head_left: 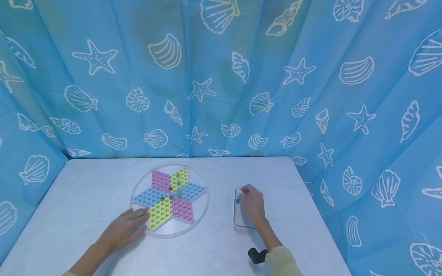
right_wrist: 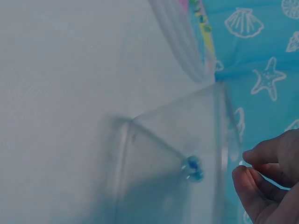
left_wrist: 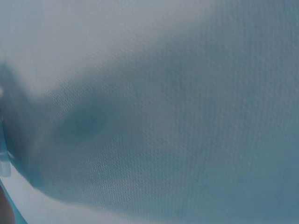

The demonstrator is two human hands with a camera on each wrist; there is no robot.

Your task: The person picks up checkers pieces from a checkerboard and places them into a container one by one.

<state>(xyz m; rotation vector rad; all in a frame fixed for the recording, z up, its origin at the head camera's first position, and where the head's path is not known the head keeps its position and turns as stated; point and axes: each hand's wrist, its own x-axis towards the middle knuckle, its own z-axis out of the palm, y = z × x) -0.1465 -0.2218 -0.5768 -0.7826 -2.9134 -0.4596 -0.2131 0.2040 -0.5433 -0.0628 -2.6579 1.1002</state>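
My left hand (head_left: 126, 229) lies with its fingers extended at the left rim of a round, clear Chinese checkers board (head_left: 172, 227) with a pink, yellow and blue star. Several marbles (head_left: 170, 197) sit in the star's middle and up its far yellow point. Over a clear rectangular tray (head_left: 243, 220) is my right hand (head_left: 253, 205). Thumb and fingertips come together beyond the tray's wall in the right wrist view, a small white spot showing between them; I cannot tell whether they pinch anything. Blue marbles (right_wrist: 194, 169) lie in the tray.
A white cloth (head_left: 103, 176) covers the table. Behind it and along the sides hangs a blue curtain (head_left: 214, 115) with white shells and starfish. A black angled piece (head_left: 257, 255) shows beside the right sleeve. The left wrist view holds only blurred, shadowed cloth.
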